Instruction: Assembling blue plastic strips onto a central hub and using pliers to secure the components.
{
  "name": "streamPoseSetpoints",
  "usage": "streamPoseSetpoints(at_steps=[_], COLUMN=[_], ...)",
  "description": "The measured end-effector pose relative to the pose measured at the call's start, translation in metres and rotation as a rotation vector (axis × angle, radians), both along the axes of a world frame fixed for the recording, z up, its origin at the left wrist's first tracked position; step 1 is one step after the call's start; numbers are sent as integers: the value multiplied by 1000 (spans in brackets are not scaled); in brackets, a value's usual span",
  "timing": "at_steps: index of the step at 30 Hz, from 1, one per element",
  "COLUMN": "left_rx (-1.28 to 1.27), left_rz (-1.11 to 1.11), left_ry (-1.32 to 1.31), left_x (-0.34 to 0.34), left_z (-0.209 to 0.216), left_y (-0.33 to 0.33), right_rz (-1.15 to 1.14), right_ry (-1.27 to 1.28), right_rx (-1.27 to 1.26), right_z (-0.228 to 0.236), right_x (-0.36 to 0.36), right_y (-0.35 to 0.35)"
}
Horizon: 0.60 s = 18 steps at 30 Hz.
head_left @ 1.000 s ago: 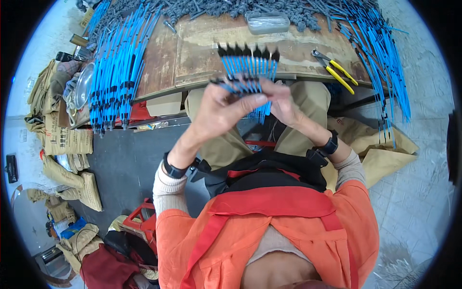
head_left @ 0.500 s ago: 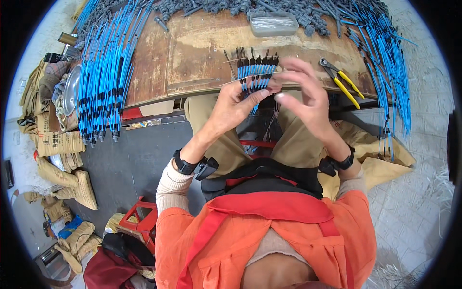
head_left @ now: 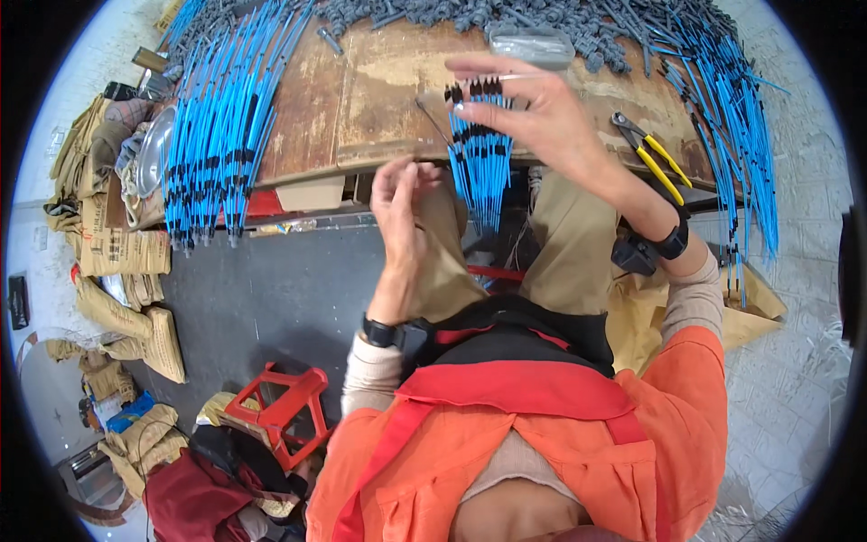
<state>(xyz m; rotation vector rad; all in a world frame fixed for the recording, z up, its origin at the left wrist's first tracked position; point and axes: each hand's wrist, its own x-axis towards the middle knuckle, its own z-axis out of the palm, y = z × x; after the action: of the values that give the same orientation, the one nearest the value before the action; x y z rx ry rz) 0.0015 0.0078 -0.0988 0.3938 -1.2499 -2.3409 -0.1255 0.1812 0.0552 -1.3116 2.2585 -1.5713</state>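
Note:
A row of thin blue rods with black ends and black bands (head_left: 481,163) hangs at the table's front edge, its tips pointing down over my lap. My right hand (head_left: 533,113) reaches across the upper black ends, thumb on the near side and fingers beyond, gripping the row. My left hand (head_left: 400,199) is apart from the rods, to their left, with fingers curled and thumb against them. Anything small in that pinch cannot be made out. A thin dark rod (head_left: 433,120) lies on the table beside the row.
Yellow-handled cutting pliers (head_left: 652,158) lie right of my right hand. Blue rods in bundles overhang the wooden table (head_left: 388,117) at left (head_left: 212,135) and right (head_left: 736,135). Grey plastic parts (head_left: 424,14) and a clear box (head_left: 533,45) are at the back. A red stool (head_left: 284,406) stands lower left.
My left hand has let go of the row and drawn back left and toward me. My right hand has moved left over the black ends, and the rods now hang lower and straighter.

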Motion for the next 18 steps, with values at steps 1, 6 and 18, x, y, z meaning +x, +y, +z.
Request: streamPoseSetpoints(at_steps=[1,6,18], left_rx=[-295,-1183,-1739], left_rz=[-12,-261,-306], left_ry=[-52,-10,463], left_x=[1,-37,-73], left_z=[10,55,60], left_y=[-5,-9,8], right_rz=[-20,6,37], right_ry=[58,109,273], right_rx=[5,25,-97], right_z=[-1,-2,-35], right_x=[-1,3,39], right_y=[1,1,38])
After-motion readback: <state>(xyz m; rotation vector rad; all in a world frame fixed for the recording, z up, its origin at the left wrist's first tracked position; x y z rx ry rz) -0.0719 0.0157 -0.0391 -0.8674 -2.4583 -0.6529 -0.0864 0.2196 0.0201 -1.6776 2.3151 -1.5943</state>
